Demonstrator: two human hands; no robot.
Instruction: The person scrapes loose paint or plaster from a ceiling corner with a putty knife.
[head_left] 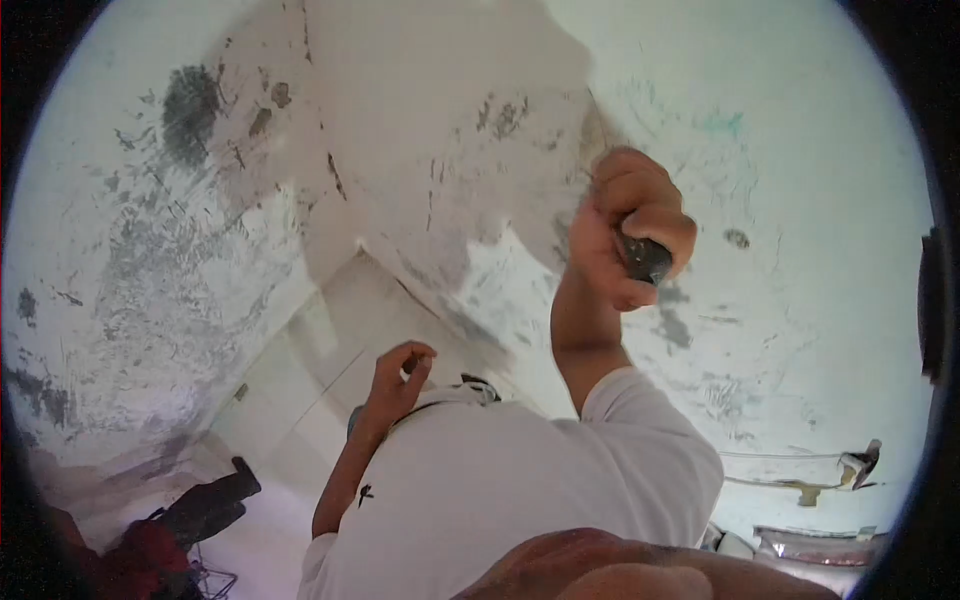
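Observation:
My right hand [635,225] is raised in front of the wall and wrapped around the dark handle of a tool [648,260]. The tool's far end is mostly hidden behind my fingers, so its kind does not show. Grey scuffs and stains mark the white wall [800,180] behind it. Lower down, near my waist, my left hand [400,378] is curled closed with thumb and fingers together. Whatever it may hold is too small to make out.
A second stained wall [140,260] meets the first in a corner. Pale floor tiles [330,350] lie below. Dark and red items [190,520] sit at the lower left. At the right, a pipe or cable [780,455] runs along the wall, above a transparent-looking container [820,546].

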